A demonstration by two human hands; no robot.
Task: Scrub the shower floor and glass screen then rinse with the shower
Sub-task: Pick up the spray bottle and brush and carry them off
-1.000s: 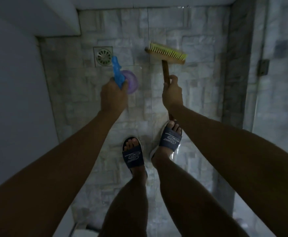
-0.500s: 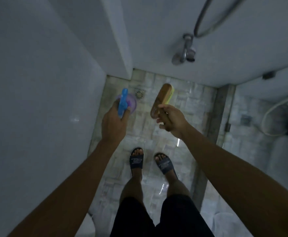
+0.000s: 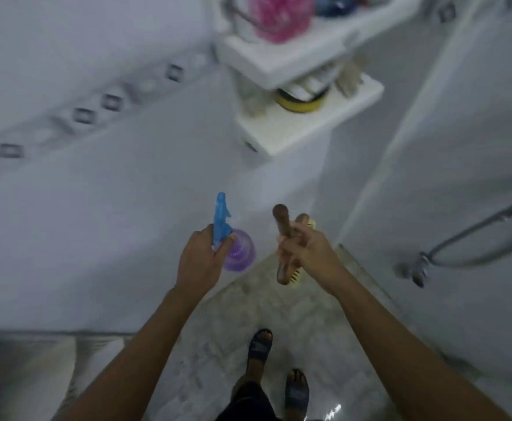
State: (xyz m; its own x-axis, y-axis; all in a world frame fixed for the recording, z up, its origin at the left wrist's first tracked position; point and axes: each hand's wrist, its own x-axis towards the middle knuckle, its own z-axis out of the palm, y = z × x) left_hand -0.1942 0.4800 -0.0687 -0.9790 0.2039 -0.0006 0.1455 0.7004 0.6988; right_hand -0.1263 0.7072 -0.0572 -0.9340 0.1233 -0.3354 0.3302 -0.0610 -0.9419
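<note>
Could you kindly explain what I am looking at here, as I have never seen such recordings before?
There is no machine: a person wears a wide-angle camera on the head, so this single view looks forward and down at their own arms. The left hand grips a spray bottle with a blue trigger and clear purple body. The right hand holds a wooden-handled scrubbing brush with yellow bristles in the air. Below lies the pale stone-tiled shower floor, where the feet stand in dark slide sandals. The white corner shelves carry a pink mesh sponge and a round yellow tub. A metal shower hose hangs at right.
</note>
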